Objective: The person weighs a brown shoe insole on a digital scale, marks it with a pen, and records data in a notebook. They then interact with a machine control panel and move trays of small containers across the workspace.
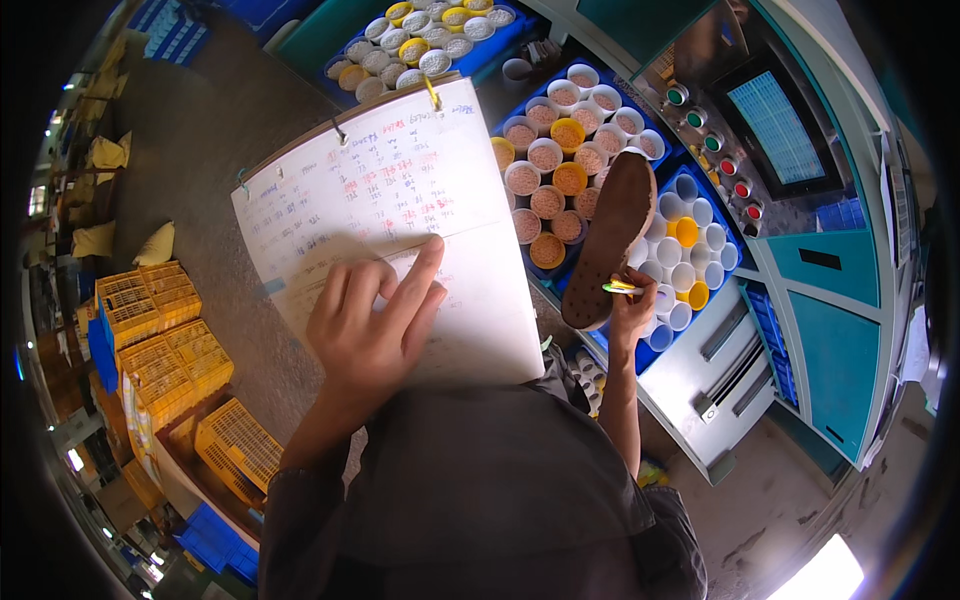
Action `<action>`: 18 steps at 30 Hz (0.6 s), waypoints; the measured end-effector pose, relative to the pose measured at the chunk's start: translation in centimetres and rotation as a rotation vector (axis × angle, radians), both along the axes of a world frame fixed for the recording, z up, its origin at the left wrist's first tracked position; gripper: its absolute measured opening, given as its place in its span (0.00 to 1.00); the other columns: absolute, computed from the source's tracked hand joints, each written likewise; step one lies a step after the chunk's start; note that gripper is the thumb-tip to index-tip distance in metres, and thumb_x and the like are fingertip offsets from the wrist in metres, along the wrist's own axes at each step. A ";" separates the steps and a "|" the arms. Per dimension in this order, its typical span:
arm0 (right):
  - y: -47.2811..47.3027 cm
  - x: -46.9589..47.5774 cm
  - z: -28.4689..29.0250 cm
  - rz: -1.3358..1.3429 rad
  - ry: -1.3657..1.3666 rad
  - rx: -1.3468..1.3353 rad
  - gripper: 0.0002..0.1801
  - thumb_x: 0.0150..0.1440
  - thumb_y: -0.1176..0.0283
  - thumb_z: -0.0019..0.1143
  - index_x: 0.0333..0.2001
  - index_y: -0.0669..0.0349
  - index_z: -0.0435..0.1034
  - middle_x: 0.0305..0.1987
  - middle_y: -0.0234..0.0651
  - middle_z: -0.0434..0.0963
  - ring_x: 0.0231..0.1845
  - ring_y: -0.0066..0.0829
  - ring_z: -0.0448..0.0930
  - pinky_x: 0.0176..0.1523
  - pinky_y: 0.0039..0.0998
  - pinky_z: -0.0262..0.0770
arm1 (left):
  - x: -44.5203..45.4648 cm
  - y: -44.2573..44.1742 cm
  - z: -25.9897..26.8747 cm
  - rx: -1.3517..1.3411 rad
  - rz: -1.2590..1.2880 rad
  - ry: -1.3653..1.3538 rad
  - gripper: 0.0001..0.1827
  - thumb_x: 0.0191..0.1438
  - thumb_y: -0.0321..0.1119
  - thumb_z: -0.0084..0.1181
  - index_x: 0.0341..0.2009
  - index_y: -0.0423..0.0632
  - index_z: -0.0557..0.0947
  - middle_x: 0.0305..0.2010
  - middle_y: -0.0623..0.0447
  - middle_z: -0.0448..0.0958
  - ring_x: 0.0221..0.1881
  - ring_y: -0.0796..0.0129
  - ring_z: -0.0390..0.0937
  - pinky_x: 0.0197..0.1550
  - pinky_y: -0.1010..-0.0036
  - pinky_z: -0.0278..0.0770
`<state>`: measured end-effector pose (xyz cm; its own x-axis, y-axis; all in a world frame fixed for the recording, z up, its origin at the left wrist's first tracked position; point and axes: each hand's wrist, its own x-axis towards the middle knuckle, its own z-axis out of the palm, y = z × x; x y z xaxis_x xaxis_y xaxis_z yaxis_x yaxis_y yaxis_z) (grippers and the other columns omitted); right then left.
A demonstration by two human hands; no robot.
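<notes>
A ring-bound sheaf of paper [480, 300], covered in handwritten columns in dark and red ink, lies open before me. On it rests my left hand [375, 315], its index finger stretched out with the tip at a line across the page. My right hand [634, 311] grips a brown shoe insole [611, 232] with small holes at its lower end, and a pen [624, 288] with a green and yellow end sticks out between the fingers. Behind the insole stand cups of pinkish pellets [545, 156] and white and yellow cups [682, 232], in blue trays.
A machine panel with a lit screen [776, 127] and green and red buttons [727, 166] stands at the right. Cups of white pellets [435, 64] fill a blue tray at the top. Yellow plastic crates [176, 367] are stacked at the left, near a blue crate [214, 536].
</notes>
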<state>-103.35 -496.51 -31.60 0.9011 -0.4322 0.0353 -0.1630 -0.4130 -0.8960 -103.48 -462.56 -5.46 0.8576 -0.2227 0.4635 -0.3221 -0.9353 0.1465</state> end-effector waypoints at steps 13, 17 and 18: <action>-0.4 -0.6 0.2 -0.081 0.072 0.002 0.15 0.55 0.79 0.65 0.45 0.66 0.69 0.47 0.46 0.83 0.47 0.34 0.84 0.54 0.30 0.78 | 0.1 0.3 -0.2 -0.032 -0.011 -0.025 0.22 0.49 0.35 0.70 0.51 0.52 0.87 0.25 0.59 0.62 0.27 0.70 0.64 0.28 0.76 0.65; -0.6 -0.5 -0.4 -0.173 0.029 -0.001 0.15 0.56 0.79 0.64 0.46 0.65 0.68 0.48 0.45 0.83 0.50 0.34 0.84 0.54 0.31 0.79 | 0.0 0.3 -0.2 -0.032 -0.017 -0.013 0.21 0.49 0.35 0.70 0.51 0.51 0.87 0.25 0.59 0.62 0.28 0.70 0.64 0.28 0.75 0.65; -0.7 -0.4 -0.4 -0.163 -0.007 -0.005 0.15 0.56 0.79 0.64 0.46 0.65 0.68 0.48 0.44 0.83 0.50 0.34 0.84 0.54 0.31 0.79 | 0.0 0.3 -0.2 -0.035 -0.019 -0.010 0.21 0.50 0.35 0.70 0.51 0.51 0.87 0.25 0.59 0.63 0.28 0.70 0.64 0.28 0.75 0.66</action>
